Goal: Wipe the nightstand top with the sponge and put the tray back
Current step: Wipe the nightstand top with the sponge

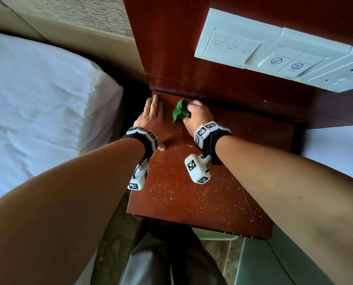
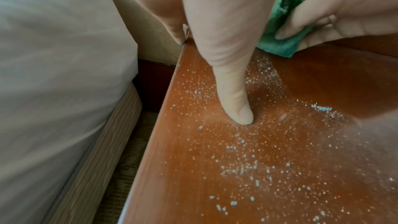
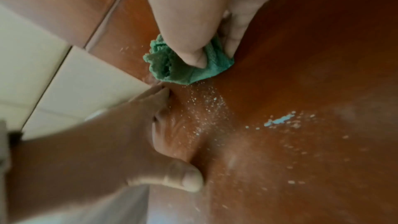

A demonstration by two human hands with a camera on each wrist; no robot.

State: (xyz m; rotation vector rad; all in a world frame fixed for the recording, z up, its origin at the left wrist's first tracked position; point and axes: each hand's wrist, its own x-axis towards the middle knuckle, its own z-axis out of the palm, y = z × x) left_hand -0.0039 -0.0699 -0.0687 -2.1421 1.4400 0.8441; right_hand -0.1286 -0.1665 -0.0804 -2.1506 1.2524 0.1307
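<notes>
The reddish wooden nightstand top (image 1: 202, 194) is strewn with white crumbs (image 2: 247, 159). At its far left corner my right hand (image 1: 196, 114) grips a crumpled green sponge (image 1: 180, 111) and presses it onto the wood; the sponge (image 3: 172, 67) bulges out past my thumb and fingers. The green sponge (image 2: 282, 23) also shows in the left wrist view. My left hand (image 1: 153, 114) lies flat along the top's left edge, fingers straight, with the thumb (image 2: 237, 108) resting on the wood. No tray is in view.
A bed with white sheets (image 1: 38, 112) stands left of the nightstand across a narrow dark gap. A white switch and socket panel (image 1: 274, 52) hangs on the wooden back panel above. Another white surface (image 1: 335, 149) lies at the right.
</notes>
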